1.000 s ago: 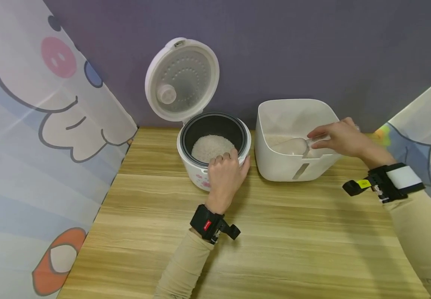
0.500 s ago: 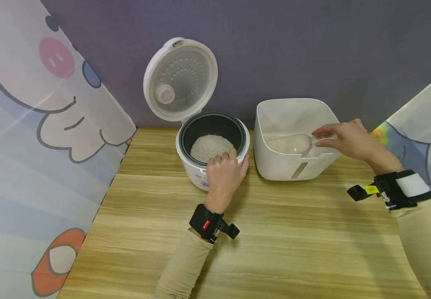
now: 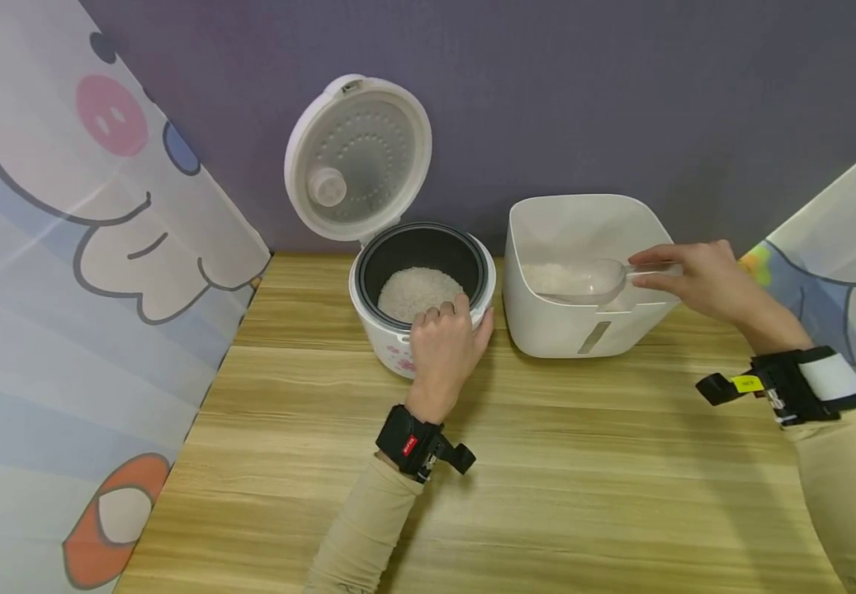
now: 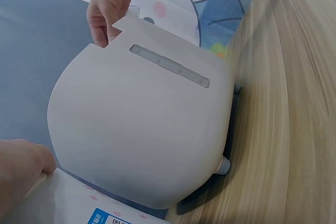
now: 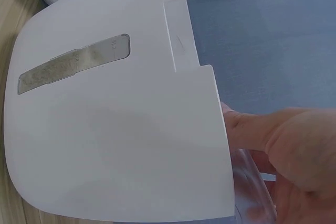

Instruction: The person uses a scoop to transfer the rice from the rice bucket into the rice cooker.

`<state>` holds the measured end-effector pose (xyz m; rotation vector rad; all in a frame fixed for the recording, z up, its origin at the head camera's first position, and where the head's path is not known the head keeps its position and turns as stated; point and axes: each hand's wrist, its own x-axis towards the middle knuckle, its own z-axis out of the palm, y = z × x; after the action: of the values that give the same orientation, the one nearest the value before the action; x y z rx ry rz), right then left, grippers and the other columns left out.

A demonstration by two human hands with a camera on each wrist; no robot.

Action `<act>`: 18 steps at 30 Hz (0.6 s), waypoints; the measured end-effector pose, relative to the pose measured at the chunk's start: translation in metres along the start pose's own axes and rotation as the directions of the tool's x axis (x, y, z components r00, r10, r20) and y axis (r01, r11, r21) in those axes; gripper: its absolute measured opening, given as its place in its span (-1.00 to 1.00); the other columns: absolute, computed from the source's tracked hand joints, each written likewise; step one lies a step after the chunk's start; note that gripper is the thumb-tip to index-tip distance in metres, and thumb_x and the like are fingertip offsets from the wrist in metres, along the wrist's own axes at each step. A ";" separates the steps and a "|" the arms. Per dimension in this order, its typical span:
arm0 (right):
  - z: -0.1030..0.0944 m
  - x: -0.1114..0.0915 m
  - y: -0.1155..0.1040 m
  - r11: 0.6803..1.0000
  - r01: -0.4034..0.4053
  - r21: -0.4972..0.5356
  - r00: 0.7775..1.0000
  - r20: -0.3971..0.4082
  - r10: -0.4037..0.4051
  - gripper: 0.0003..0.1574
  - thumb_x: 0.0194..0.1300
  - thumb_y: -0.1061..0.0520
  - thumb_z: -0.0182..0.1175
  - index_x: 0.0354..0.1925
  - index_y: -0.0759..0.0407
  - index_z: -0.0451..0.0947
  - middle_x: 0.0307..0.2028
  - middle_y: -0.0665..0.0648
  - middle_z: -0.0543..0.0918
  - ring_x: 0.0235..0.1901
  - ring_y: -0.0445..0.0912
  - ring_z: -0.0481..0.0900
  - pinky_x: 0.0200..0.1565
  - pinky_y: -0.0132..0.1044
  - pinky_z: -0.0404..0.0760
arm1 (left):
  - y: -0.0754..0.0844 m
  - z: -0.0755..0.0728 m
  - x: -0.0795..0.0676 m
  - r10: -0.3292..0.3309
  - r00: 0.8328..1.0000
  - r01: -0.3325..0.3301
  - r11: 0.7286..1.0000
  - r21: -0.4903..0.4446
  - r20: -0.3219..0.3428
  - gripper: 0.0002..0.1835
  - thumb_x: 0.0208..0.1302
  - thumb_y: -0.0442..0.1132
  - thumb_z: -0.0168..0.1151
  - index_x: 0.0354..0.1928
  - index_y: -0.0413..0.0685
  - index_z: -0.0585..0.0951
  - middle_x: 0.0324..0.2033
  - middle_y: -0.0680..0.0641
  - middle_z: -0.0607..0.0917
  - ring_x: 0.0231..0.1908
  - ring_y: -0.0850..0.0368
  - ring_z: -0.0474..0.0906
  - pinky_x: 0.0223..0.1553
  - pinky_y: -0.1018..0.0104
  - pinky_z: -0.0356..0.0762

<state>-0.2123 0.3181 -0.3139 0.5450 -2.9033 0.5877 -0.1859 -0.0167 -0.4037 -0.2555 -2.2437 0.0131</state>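
In the head view, my left hand (image 3: 444, 351) grips the front rim of a white rice cooker (image 3: 389, 348), fingers curled over the edge. Its lid (image 3: 368, 157) stands raised, and white rice (image 3: 416, 293) lies in the dark inner pot (image 3: 461, 252). To the right is a white rice bin (image 3: 554, 330) with a notched front rim and a clear strip window. My right hand (image 3: 710, 280) holds the handle of a clear scoop (image 3: 609, 279) between thumb and fingers, its bowl inside the bin over the rice there. The right wrist view shows that hand (image 5: 294, 150) beyond the bin wall.
Cooker and bin stand side by side at the back of a wooden table (image 3: 517, 495). A dark grey wall panel (image 3: 591, 99) rises close behind them. Cartoon-printed sheets (image 3: 41, 330) hang at the left and right.
My right hand has drawn a little to the right with the scoop, whose bowl has shifted right inside the bin. The left hand stays in place on the cooker rim.
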 end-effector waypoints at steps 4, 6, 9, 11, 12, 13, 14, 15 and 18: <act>-0.002 -0.002 0.001 0.999 -0.026 0.020 1.000 -0.007 0.026 -0.55 0.33 0.18 0.38 0.14 0.34 0.64 -0.03 0.43 0.73 0.01 0.39 0.61 0.11 0.24 0.22 | 0.000 0.000 0.000 -0.002 1.000 0.002 1.000 -0.005 -0.001 -0.54 0.33 0.21 0.26 -0.49 -0.01 0.59 -0.70 0.01 0.60 -0.68 0.12 0.56 -0.60 0.32 0.42; -0.003 -0.003 0.001 0.999 -0.037 0.023 0.999 -0.014 0.037 -0.55 0.35 0.17 0.37 0.15 0.33 0.64 -0.02 0.43 0.73 -0.01 0.36 0.62 0.04 0.16 0.25 | 0.000 0.000 0.000 -0.001 1.000 0.001 1.000 -0.004 -0.003 -0.54 0.33 0.21 0.26 -0.50 -0.01 0.59 -0.70 0.02 0.60 -0.68 0.12 0.56 -0.60 0.32 0.41; -0.005 -0.004 0.001 1.000 -0.022 0.022 0.999 -0.035 0.023 -0.56 0.36 0.17 0.37 0.15 0.33 0.65 -0.03 0.41 0.74 -0.05 0.34 0.63 0.00 0.09 0.25 | 0.000 0.000 0.000 0.002 1.000 -0.002 1.000 -0.001 -0.003 -0.54 0.33 0.21 0.25 -0.50 -0.01 0.59 -0.70 0.02 0.61 -0.68 0.13 0.56 -0.60 0.33 0.41; -0.007 -0.004 0.001 1.000 -0.005 0.012 0.999 -0.054 0.005 -0.57 0.33 0.19 0.38 0.13 0.33 0.66 -0.05 0.40 0.75 -0.08 0.33 0.64 -0.04 0.02 0.27 | 0.000 -0.001 0.000 0.003 1.000 -0.003 1.000 0.000 -0.002 -0.54 0.34 0.20 0.25 -0.50 -0.01 0.59 -0.70 0.02 0.60 -0.68 0.13 0.56 -0.60 0.33 0.41; -0.008 -0.005 0.001 1.000 0.004 0.003 0.998 -0.063 -0.003 -0.57 0.32 0.19 0.39 0.12 0.32 0.66 -0.06 0.40 0.76 -0.09 0.32 0.65 -0.06 -0.03 0.29 | 0.000 -0.001 0.000 0.003 1.000 -0.003 1.000 0.001 -0.003 -0.54 0.34 0.21 0.25 -0.50 -0.01 0.59 -0.70 0.02 0.60 -0.68 0.13 0.56 -0.60 0.33 0.41; -0.009 -0.005 0.001 1.000 0.012 -0.007 0.997 -0.071 -0.012 -0.58 0.32 0.20 0.39 0.12 0.32 0.67 -0.07 0.39 0.76 -0.10 0.31 0.66 -0.08 -0.09 0.30 | 0.000 -0.001 0.000 0.004 1.000 -0.004 1.000 0.000 -0.004 -0.54 0.33 0.21 0.25 -0.50 -0.02 0.59 -0.70 0.02 0.60 -0.68 0.13 0.56 -0.60 0.33 0.41; -0.011 -0.005 0.000 1.000 0.021 -0.017 0.996 -0.083 -0.022 -0.58 0.30 0.21 0.40 0.11 0.32 0.67 -0.08 0.38 0.77 -0.14 0.30 0.67 -0.10 -0.14 0.30 | 0.000 -0.001 0.000 0.004 1.000 -0.004 1.000 -0.001 -0.007 -0.54 0.33 0.20 0.26 -0.51 -0.02 0.59 -0.71 0.02 0.60 -0.69 0.13 0.55 -0.60 0.33 0.41; -0.012 -0.004 0.000 0.999 0.025 -0.022 0.996 -0.090 -0.027 -0.58 0.30 0.22 0.41 0.10 0.31 0.68 -0.09 0.38 0.77 -0.16 0.29 0.68 -0.13 -0.18 0.29 | 0.000 -0.001 0.000 0.004 1.000 -0.004 1.000 -0.002 -0.011 -0.54 0.32 0.21 0.27 -0.51 -0.02 0.59 -0.71 0.02 0.59 -0.69 0.12 0.55 -0.60 0.33 0.41; -0.018 -0.004 -0.002 0.999 0.029 -0.041 0.993 -0.113 -0.034 -0.59 0.27 0.21 0.43 0.09 0.28 0.70 -0.10 0.35 0.78 -0.33 0.05 0.66 -0.24 -0.33 0.29 | 0.000 -0.001 0.000 0.004 1.000 -0.005 1.000 -0.009 -0.023 -0.53 0.30 0.21 0.30 -0.51 -0.03 0.59 -0.72 0.01 0.59 -0.70 0.12 0.54 -0.61 0.32 0.41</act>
<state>-0.2074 0.3250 -0.2979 0.5334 -2.7883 0.5372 -0.1851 -0.0172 -0.4032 -0.2641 -2.2204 0.0027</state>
